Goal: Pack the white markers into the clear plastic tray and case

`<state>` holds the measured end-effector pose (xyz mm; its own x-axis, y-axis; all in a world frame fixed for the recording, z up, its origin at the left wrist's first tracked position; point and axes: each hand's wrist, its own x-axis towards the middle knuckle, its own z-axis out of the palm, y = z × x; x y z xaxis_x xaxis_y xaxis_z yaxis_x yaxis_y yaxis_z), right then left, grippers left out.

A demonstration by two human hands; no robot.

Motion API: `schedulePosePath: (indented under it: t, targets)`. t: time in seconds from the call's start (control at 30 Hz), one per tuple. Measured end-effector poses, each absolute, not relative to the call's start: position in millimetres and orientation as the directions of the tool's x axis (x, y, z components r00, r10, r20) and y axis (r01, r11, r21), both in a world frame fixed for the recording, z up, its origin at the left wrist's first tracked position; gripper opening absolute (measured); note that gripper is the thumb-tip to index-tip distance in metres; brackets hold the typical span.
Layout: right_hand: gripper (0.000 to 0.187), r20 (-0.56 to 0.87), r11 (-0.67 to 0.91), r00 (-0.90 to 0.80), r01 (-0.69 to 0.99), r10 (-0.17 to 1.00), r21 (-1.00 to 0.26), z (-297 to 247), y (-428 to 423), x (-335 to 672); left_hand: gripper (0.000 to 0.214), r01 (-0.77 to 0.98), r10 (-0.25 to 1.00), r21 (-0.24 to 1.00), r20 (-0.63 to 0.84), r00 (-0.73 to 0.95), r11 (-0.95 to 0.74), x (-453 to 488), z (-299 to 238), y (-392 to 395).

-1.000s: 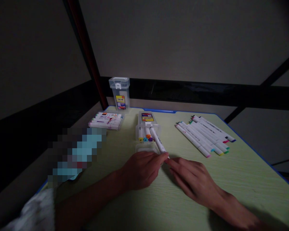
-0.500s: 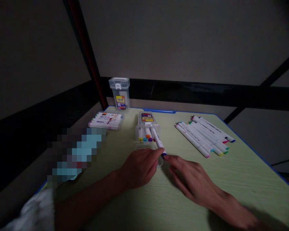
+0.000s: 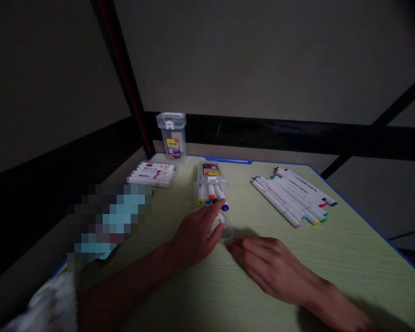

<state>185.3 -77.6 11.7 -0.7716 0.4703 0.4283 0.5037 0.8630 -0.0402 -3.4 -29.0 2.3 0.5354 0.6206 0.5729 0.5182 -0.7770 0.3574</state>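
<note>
A clear plastic marker box (image 3: 211, 177) lies on its side, its lid (image 3: 229, 227) hinged open toward me. Inside are several white markers with coloured ends, among them an orange-ended marker (image 3: 211, 196) and a yellow-ended marker (image 3: 201, 193). The blue-ended marker (image 3: 222, 196) sticks out of the mouth at the right. My left hand (image 3: 197, 235) reaches over the lid, index fingertip against this marker and thumb held apart. My right hand (image 3: 273, 267) rests low just right of the lid, holding nothing visible, its fingers extended side by side; its thumb is hidden.
Several loose white markers (image 3: 293, 193) lie in a slanted group at the right. An upright clear box (image 3: 173, 136) stands at the back left, with a flat case of markers (image 3: 152, 174) before it. A blurred light-blue item (image 3: 121, 216) lies at the left. Blue trim (image 3: 228, 161) edges the table.
The blue-ended marker has slid farther into the box. My left index finger has followed it forward, no longer gripping it. My right hand has drawn back from the marker's end toward me.
</note>
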Motion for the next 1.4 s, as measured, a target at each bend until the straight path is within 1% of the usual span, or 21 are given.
schedulePosePath:
  t: [0.17, 0.37, 0.57, 0.8, 1.03, 1.23, 1.3, 1.4]
  targets:
    - [0.024, 0.392, 0.877, -0.802, 0.479, 0.451, -0.028, 10.4, -79.0, 183.8, 0.043, 0.535, 0.640, 0.365, 0.553, 0.534, -0.762, -3.3, 2.2, -28.8]
    - [0.030, 0.350, 0.882, -0.824, 0.470, 0.446, -0.018, 11.6, -81.7, 181.7, 0.045, 0.533, 0.651, 0.384, 0.541, 0.533, -0.754, -2.8, 1.2, -28.8]
    - [0.032, 0.308, 0.870, -0.823, 0.492, 0.477, -0.031, 10.2, -82.2, 182.3, 0.049, 0.542, 0.678, 0.409, 0.497, 0.541, -0.734, -3.2, 0.3, -28.6]
    - [0.032, 0.331, 0.877, -0.827, 0.480, 0.454, -0.006, 7.5, -80.5, 182.9, 0.056, 0.572, 0.711, 0.424, 0.458, 0.534, -0.702, -2.8, -2.0, -26.9]
    - [0.028, 0.325, 0.873, -0.825, 0.487, 0.462, -0.002, 6.0, -79.5, 183.6, 0.062, 0.587, 0.734, 0.440, 0.418, 0.536, -0.679, -1.6, -1.6, -25.8]
    - [0.027, 0.351, 0.870, -0.815, 0.493, 0.462, 0.001, 5.5, -78.8, 183.7, 0.066, 0.567, 0.734, 0.466, 0.430, 0.525, -0.679, -1.2, -3.9, -26.0]
    - [0.027, 0.349, 0.872, -0.819, 0.489, 0.456, 0.007, 5.1, -78.8, 183.8, 0.064, 0.559, 0.736, 0.478, 0.437, 0.517, -0.677, -1.2, -5.7, -26.0]
    - [0.025, 0.344, 0.873, -0.821, 0.488, 0.456, 0.007, 4.8, -78.8, 183.8, 0.054, 0.543, 0.732, 0.490, 0.449, 0.513, -0.682, -1.6, -7.7, -25.9]
